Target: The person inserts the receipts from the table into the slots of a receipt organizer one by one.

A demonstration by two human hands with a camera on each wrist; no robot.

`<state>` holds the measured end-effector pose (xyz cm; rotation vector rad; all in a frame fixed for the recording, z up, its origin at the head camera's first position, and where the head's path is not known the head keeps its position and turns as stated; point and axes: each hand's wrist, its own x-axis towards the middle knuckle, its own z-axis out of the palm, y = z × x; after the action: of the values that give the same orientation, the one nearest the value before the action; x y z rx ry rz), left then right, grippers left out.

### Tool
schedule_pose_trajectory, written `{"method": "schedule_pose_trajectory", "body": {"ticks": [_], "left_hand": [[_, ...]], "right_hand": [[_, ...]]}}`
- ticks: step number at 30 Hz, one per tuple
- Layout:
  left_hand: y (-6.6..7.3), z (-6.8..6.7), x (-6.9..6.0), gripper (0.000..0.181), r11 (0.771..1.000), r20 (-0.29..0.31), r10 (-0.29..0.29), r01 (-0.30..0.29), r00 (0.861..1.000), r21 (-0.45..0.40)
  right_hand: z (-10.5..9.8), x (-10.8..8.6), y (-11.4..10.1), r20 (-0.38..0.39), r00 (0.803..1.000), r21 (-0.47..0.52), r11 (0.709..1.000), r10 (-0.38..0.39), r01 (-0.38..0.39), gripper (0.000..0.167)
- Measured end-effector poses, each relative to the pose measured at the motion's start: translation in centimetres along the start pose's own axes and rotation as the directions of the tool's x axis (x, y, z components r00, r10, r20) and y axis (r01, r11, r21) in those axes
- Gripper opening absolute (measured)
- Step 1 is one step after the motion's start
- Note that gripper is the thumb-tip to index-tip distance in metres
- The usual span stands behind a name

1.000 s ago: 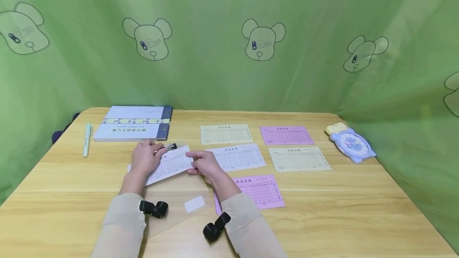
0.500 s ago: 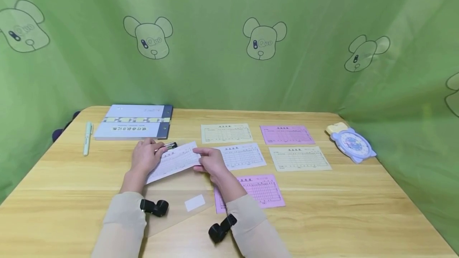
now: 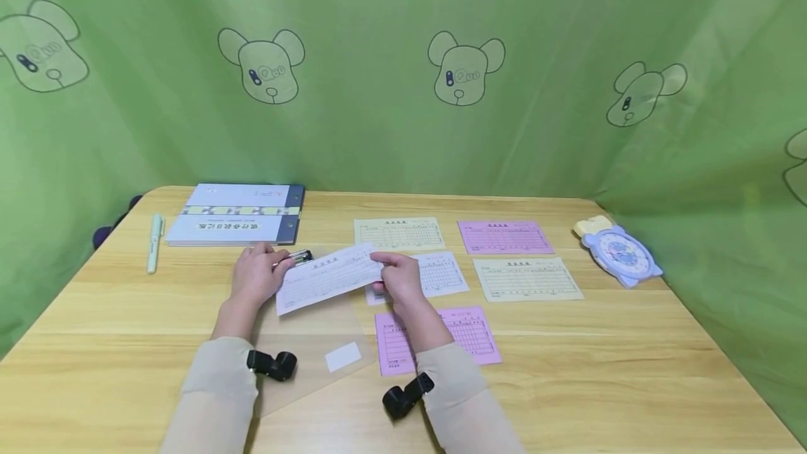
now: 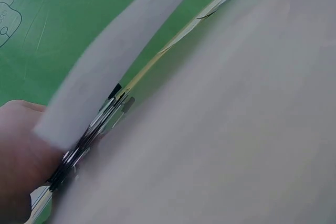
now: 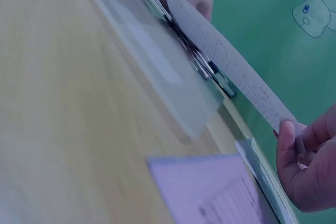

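Observation:
A printed white slip (image 3: 330, 277) is pinched at its right end by my right hand (image 3: 403, 282), thumb and fingers on it. The slip is lifted and tilted, its left end near my left hand (image 3: 254, 275). That hand grips the metal clip (image 3: 300, 256) at the top of a translucent folder (image 3: 302, 366) with a white label. In the left wrist view, metal parts (image 4: 89, 137) lie beside my left hand (image 4: 21, 156). The right wrist view shows the slip (image 5: 226, 59) slanting from near the clip to my right hand (image 5: 312, 166).
Right of the folder lie a pink slip (image 3: 482, 336), a white slip (image 3: 441, 275), two pale green slips (image 3: 410, 230) (image 3: 528, 280) and another pink slip (image 3: 504, 237). A binder (image 3: 230, 219) and pen (image 3: 154, 244) are back left; a blue clock-like object (image 3: 623, 256) is at right.
My right hand has moved right and slightly up with the white slip, drawing it away from my left hand and the folder. The left hand has stayed nearly still at the clip.

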<state>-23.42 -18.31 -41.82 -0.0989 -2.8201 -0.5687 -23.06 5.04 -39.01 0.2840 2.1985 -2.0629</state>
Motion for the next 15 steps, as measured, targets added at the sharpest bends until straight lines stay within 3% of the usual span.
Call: {"method": "schedule_pose_trajectory", "body": {"ticks": [6,15], "left_hand": [[0.0,-0.1,-0.1,0.032,1.0,0.007,-0.008,0.008,1.0,-0.016],[0.2,-0.1,-0.1,0.033,0.999,-0.002,-0.02,0.02,1.0,-0.026]], "right_hand": [[-0.3,0.3,0.3,0.007,1.0,-0.016,1.0,-0.011,0.011,0.051],[1.4,0.5,0.7,0.144,0.989,-0.081,0.996,-0.035,0.047,0.049]]}}
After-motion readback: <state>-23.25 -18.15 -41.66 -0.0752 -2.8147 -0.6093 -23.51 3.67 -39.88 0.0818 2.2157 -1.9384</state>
